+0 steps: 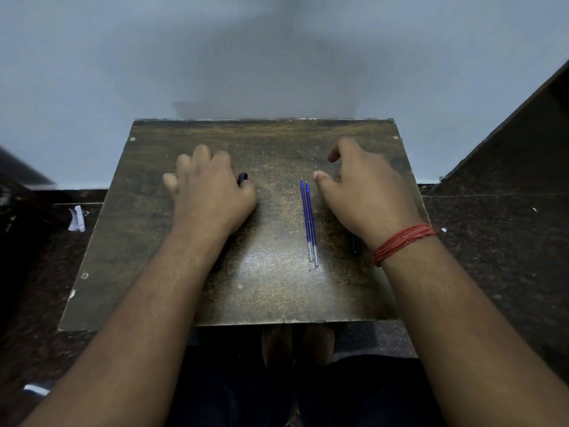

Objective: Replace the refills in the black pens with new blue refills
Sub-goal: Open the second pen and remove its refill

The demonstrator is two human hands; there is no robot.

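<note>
Two blue refills [309, 220] lie side by side near the middle of the small brown table [264, 291], tips pointing away from me. My left hand [212, 192] lies on a black pen [242, 177] with its fingers curled over it; only the pen's far end shows past my thumb. My right hand [366, 192] is to the right of the refills, its fingers loosely curled and holding nothing. It covers most of a second black pen [355, 245], whose near end shows below my wrist.
The table stands against a pale wall [277, 57] on a dark speckled floor [492, 257]. A dark slanted surface [523, 134] rises at the right. A scrap of white paper [76, 218] lies on the floor at the left. My feet [297, 343] show under the table's near edge.
</note>
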